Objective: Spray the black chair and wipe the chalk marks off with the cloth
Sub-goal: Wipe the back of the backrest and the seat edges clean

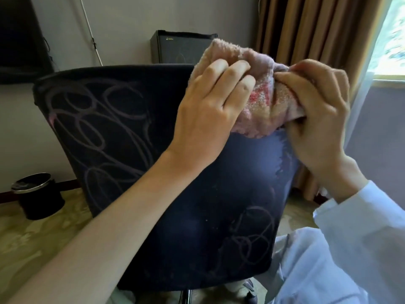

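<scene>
The black chair back (186, 216) fills the middle of the head view, its rear face toward me. Looping pale chalk marks (98, 119) cover its left half, and more chalk scribbles (247, 235) sit at its lower right. A pink fluffy cloth (260, 102) with a red patch is bunched in front of the chair's upper right corner. My left hand (210, 110) grips the cloth's left side with curled fingers. My right hand (317, 113) pinches its right side. No spray bottle is in view.
A black waste bin (37, 196) stands on the carpet at the left. A dark cabinet (179, 49) sits behind the chair against the wall. Brown curtains (306, 29) and a window (394, 40) are at the right. The chair's metal post (185, 296) shows below.
</scene>
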A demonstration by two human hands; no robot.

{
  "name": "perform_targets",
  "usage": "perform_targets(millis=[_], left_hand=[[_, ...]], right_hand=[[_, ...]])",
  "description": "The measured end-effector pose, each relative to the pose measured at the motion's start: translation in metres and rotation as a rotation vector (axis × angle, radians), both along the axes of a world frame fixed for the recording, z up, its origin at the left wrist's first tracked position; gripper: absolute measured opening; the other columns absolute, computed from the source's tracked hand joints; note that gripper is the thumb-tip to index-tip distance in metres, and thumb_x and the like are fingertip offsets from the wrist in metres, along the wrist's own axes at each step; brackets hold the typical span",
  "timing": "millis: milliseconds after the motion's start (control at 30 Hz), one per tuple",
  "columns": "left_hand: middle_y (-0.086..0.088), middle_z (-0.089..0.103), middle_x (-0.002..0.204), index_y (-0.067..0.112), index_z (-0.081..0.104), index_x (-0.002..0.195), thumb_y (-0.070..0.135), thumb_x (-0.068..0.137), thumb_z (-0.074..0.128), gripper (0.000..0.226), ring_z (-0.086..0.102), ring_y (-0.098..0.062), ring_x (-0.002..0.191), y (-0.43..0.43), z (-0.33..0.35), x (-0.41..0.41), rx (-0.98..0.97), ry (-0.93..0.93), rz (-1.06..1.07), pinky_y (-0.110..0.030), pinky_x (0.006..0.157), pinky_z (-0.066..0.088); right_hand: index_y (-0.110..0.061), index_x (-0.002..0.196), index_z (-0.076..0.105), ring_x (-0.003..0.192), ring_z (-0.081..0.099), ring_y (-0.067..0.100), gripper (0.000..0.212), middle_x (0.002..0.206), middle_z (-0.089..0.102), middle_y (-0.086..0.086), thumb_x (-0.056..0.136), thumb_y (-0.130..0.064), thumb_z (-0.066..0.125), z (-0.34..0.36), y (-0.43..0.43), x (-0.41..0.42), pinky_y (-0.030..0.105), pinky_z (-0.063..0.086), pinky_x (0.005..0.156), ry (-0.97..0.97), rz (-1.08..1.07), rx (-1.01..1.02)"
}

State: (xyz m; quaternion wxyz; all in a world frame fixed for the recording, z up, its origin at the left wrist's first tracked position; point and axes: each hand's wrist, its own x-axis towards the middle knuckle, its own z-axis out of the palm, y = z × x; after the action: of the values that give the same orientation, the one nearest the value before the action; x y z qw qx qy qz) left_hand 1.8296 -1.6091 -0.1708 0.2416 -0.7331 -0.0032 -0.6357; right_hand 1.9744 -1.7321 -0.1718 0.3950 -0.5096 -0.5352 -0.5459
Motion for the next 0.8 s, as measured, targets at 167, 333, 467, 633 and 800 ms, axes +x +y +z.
perform_targets(millis=[167, 333, 467, 633, 800], left_hand=[[-0.008, 0.067, 0.117, 0.005, 0.07, 0.108, 0.005, 0.091, 0.063, 0.018, 0.059, -0.027, 0.111, -0.006, -0.015, 0.022, -0.008, 0.006, 0.008, -0.036, 0.106, 0.04], [-0.009, 0.063, 0.122, 0.003, 0.066, 0.116, 0.003, 0.094, 0.056, 0.024, 0.057, -0.024, 0.114, 0.003, -0.11, 0.028, -0.097, 0.287, -0.016, -0.036, 0.102, 0.044], [-0.007, 0.068, 0.112, 0.006, 0.072, 0.1, 0.0, 0.087, 0.06, 0.019, 0.059, -0.023, 0.103, 0.003, -0.173, 0.024, -0.08, 0.486, -0.011, -0.037, 0.084, 0.053], [-0.012, 0.068, 0.11, 0.002, 0.07, 0.098, 0.0, 0.088, 0.062, 0.013, 0.064, -0.03, 0.098, -0.004, -0.135, 0.042, -0.005, 0.427, -0.022, -0.042, 0.082, 0.053], [-0.009, 0.068, 0.113, 0.006, 0.07, 0.103, 0.0, 0.09, 0.06, 0.018, 0.064, -0.029, 0.102, -0.03, -0.027, 0.072, 0.123, 0.15, 0.0, -0.04, 0.096, 0.048]], right_hand=[[-0.004, 0.116, 0.065, 0.111, 0.052, 0.034, 0.031, 0.123, 0.056, 0.018, 0.093, -0.022, 0.054, -0.022, -0.006, 0.022, 0.031, 0.037, 0.102, 0.083, 0.053, -0.108], [-0.002, 0.115, 0.065, 0.111, 0.052, 0.035, 0.039, 0.123, 0.056, 0.017, 0.077, 0.004, 0.066, -0.125, -0.004, 0.049, 0.03, 0.036, 0.103, 0.209, 0.067, -0.347], [-0.012, 0.122, 0.059, 0.109, 0.051, 0.034, 0.042, 0.128, 0.051, 0.011, 0.081, -0.006, 0.052, -0.199, -0.009, 0.054, 0.033, 0.041, 0.098, 0.234, 0.082, -0.519], [-0.002, 0.111, 0.067, 0.102, 0.052, 0.038, 0.027, 0.114, 0.058, 0.023, 0.089, -0.006, 0.053, -0.16, -0.012, 0.064, 0.042, 0.045, 0.09, 0.197, 0.053, -0.341], [-0.001, 0.109, 0.069, 0.102, 0.053, 0.036, 0.027, 0.112, 0.058, 0.024, 0.085, -0.013, 0.072, -0.044, -0.027, 0.084, 0.035, 0.044, 0.091, 0.099, 0.01, -0.019]])
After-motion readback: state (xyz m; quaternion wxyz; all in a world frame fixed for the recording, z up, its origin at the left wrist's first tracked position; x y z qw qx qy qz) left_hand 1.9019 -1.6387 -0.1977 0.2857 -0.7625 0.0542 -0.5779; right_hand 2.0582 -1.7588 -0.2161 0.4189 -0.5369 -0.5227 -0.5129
